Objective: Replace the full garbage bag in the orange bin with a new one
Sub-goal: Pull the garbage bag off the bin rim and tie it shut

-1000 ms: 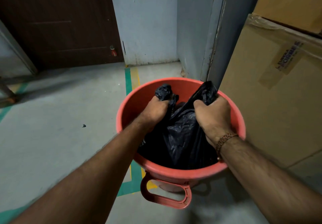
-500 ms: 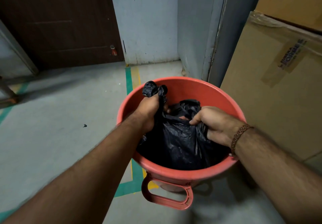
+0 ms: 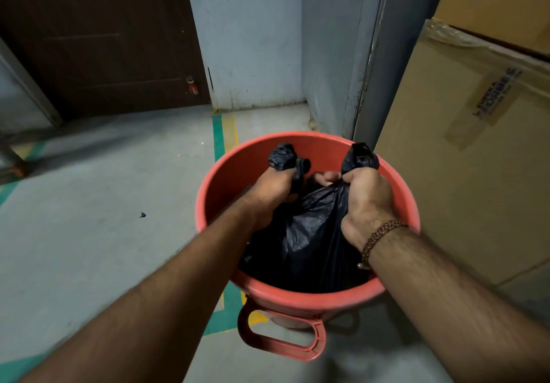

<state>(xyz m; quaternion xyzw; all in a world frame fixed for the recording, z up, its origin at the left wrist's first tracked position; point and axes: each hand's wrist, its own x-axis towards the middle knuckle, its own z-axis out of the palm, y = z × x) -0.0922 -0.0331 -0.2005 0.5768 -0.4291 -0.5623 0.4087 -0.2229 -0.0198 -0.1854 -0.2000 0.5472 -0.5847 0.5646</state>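
The black plastic garbage bag (image 3: 309,233) sits inside the round orange plastic bin (image 3: 297,298), which stands on the grey concrete floor (image 3: 89,233) across a green and yellow painted line (image 3: 218,135). At far left, a dark brown door (image 3: 104,40) closes off the back wall. Nearer the middle, the left hand (image 3: 272,193) is clenched round a bunched tuft of the bag's mouth, which sticks up above its knuckles. To its right, the right hand (image 3: 367,204), a braided bracelet (image 3: 378,238) at its wrist, grips a second tuft in a closed fist. Stacked brown cardboard boxes (image 3: 464,174) stand at far right, just beside the bin.

The step in hand looks like gathering the bag's mouth to close it. The next move probably calls for bringing the two tufts together and knotting them, or lifting straight up so the bag clears the rim without tearing.

Half a second earlier the right hand lay low on the bag, reaching across it; it has now come up with its own tuft, level with the left.
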